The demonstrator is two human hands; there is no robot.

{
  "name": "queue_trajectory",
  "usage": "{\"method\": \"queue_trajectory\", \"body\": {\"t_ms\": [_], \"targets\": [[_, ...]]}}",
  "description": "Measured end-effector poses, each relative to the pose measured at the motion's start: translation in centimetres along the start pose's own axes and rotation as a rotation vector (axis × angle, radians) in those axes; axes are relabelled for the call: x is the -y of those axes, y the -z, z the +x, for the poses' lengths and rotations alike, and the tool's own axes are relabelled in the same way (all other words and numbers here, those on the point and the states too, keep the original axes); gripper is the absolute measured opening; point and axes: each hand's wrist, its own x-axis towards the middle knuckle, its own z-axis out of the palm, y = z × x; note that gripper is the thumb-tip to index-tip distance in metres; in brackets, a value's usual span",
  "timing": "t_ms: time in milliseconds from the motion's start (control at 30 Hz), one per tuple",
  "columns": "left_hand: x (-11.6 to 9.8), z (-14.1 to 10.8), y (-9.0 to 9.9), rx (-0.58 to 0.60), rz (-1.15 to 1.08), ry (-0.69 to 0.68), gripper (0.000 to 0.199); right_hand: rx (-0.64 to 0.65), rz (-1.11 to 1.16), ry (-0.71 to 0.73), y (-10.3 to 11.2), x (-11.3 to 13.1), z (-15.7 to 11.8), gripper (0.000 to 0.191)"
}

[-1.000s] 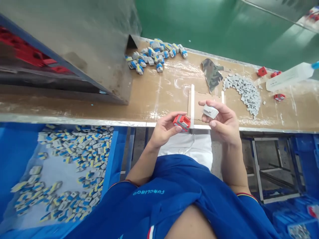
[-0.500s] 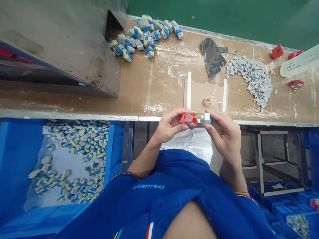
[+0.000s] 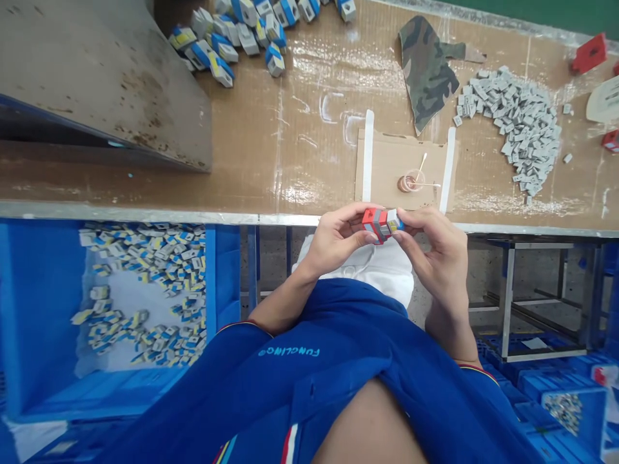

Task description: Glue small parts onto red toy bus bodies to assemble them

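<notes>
Just in front of the table edge, my left hand (image 3: 339, 237) grips a small red plastic piece (image 3: 372, 222) with a grey band, between thumb and fingers. My right hand (image 3: 432, 248) pinches a small white, blue and yellow plastic piece (image 3: 395, 220). The two pieces meet end to end; whether one sits inside the other I cannot tell. Beyond them, a flat cardboard sheet (image 3: 387, 171) with white tape strips holds a small round dish (image 3: 407, 184) and thin swabs.
Several white-blue-yellow pieces (image 3: 249, 38) lie at the back left beside a metal box (image 3: 106, 84). A camouflage cloth (image 3: 425, 71) and a heap of small grey parts (image 3: 527, 122) are at the right. A blue bin (image 3: 43, 322) of similar pieces stands lower left.
The red piece and the white-blue piece, apart before, have come together end to end. The view has shifted, so the table items appear higher.
</notes>
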Motion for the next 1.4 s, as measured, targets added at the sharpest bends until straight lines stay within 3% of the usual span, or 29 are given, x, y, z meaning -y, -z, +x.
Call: {"method": "queue_trajectory", "body": {"t_ms": [200, 400, 600, 700, 867, 1100, 1400], "targets": [[0.7, -0.8, -1.8, -0.086, -0.034, 0.090, 0.050, 0.038, -0.032, -0.003, -0.4, -1.0, -0.2, 0.023], [1.8, -2.6, -3.0, -0.105, -0.127, 0.239, 0.063, 0.068, -0.069, -0.024, -2.1, -2.0, -3.3, 0.065], [2.8, -4.6, -2.4, 0.032, -0.070, 0.334, 0.069, 0.112, 0.001, 0.041, -3.1, -4.7, -6.7, 0.066], [3.9, -5.4, -2.1, 0.051, -0.028, 0.339, 0.069, 0.151, 0.060, 0.008, -3.6, -5.9, -7.7, 0.064], [5.5, -5.7, -1.3, 0.007, 0.068, 0.314, 0.066, 0.144, 0.111, 0.008, -4.8, -7.5, -8.3, 0.060], [6.0, -4.2, -1.2, -0.081, -0.102, 0.482, 0.056, 0.114, 0.160, 0.051, -5.9, -9.5, -7.7, 0.054], [6.5, -3.9, -2.4, -0.224, -0.054, 0.408, 0.048, -0.068, 0.078, -0.010, -7.3, -10.1, -8.7, 0.042]]}}
